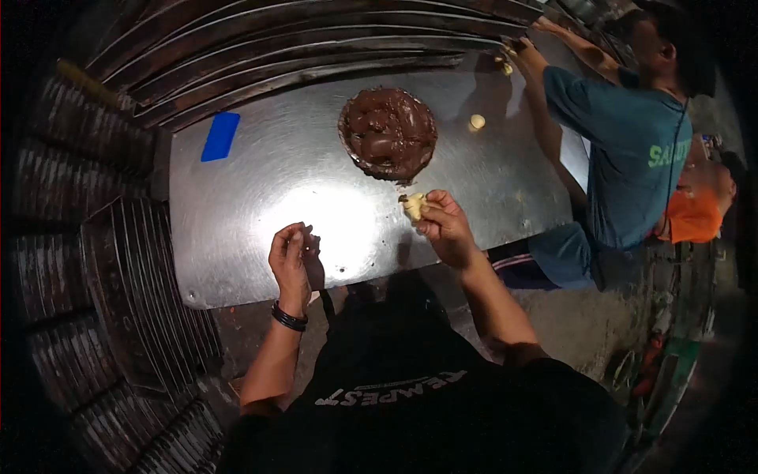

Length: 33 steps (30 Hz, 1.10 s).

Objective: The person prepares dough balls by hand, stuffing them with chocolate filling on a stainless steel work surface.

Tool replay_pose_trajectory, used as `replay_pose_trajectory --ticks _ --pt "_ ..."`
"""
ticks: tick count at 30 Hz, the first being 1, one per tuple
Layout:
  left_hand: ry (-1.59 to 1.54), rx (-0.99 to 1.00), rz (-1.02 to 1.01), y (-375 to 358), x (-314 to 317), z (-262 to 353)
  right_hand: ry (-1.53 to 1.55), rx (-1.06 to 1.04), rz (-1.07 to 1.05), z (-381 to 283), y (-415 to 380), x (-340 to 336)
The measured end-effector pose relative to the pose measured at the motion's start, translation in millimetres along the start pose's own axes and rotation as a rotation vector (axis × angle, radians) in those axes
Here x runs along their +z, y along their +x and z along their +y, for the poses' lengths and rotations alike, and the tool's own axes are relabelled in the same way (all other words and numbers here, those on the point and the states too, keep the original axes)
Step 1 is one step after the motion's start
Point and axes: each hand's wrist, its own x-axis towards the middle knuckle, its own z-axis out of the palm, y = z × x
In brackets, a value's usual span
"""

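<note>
Pinched in my right hand [446, 225] is a small pale piece of dough [413, 206] with a dark brown smear on its left side. It is above the metal table, just below a round mass of chocolate paste [387, 134] whose surface is glossy and uneven. My left hand [290, 261] hovers by the table's near edge, its fingers curled and the thumb close to the fingertips. Whether anything is between them cannot be made out. A round dough ball [477, 122] lies on the table right of the chocolate paste.
On the metal table [245, 189] lies a blue flat scraper [220, 136] at the left. Long dark trays [300, 51] are stacked along the far edge, with racks [134, 292] at the left. A co-worker [624, 142] at the right handles pale dough [505, 67]. Another person in orange [695, 209] is behind.
</note>
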Motion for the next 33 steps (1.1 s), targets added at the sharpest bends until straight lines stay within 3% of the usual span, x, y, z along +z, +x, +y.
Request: replay_pose_trajectory --ticks 3,5,7,9,11,15,16,17,20,23,26,28,29,32,33 --pt "-0.149 0.011 -0.055 14.2 14.4 -5.6 -0.343 -0.119 0.145 -31.1 -5.2 -8.0" --pt "-0.054 0.022 -0.079 22.7 12.7 -9.7 -0.634 -0.232 0.225 -42.1 1.6 -3.5" --pt "0.095 0.061 -0.098 25.6 5.5 -13.5 -1.047 -0.474 0.163 -31.6 21.7 -22.3" --pt "0.281 0.241 -0.103 25.1 -6.5 -24.6 -1.397 -0.658 0.097 -28.5 28.6 -19.6" --pt "0.416 0.405 -0.080 23.2 -15.7 -34.1 -1.446 -0.698 0.182 -13.0 42.3 -12.9" --pt "0.584 0.517 -0.122 13.5 -8.9 -24.4 -1.588 -0.729 0.227 22.2 61.4 -13.2" --pt "0.618 0.466 -0.130 10.6 -5.5 -18.9 -1.626 -0.734 0.231 29.2 62.6 -11.6" --pt "0.611 0.477 -0.129 11.5 -5.0 -20.1 -1.559 -0.792 0.190 34.1 62.1 -10.3" --pt "0.592 0.491 -0.149 10.8 -6.5 -23.3 -1.091 -0.461 0.169 43.1 69.8 -23.6" --pt "0.463 0.442 -0.158 19.9 -9.4 -26.0 -0.204 0.165 -0.006 19.4 31.1 -24.5" --pt "0.170 0.164 -0.229 17.5 6.1 -30.1 0.104 0.245 0.045 4.8 -3.4 -12.2" --pt "-0.110 -0.064 -0.348 11.5 45.0 -20.2 0.203 0.317 -0.135 -11.4 -15.7 -17.2" --pt "-0.091 -0.145 -0.427 8.5 64.6 -17.9 0.250 0.353 -0.232 -20.2 -19.4 -19.0" --pt "-0.064 -0.362 -0.637 -12.8 118.5 -6.7 0.294 0.422 -0.257 -44.5 -28.5 -17.4" --pt "0.016 -0.330 -0.701 -20.3 134.1 7.7 0.276 0.409 -0.295 -50.8 -28.1 -21.5"
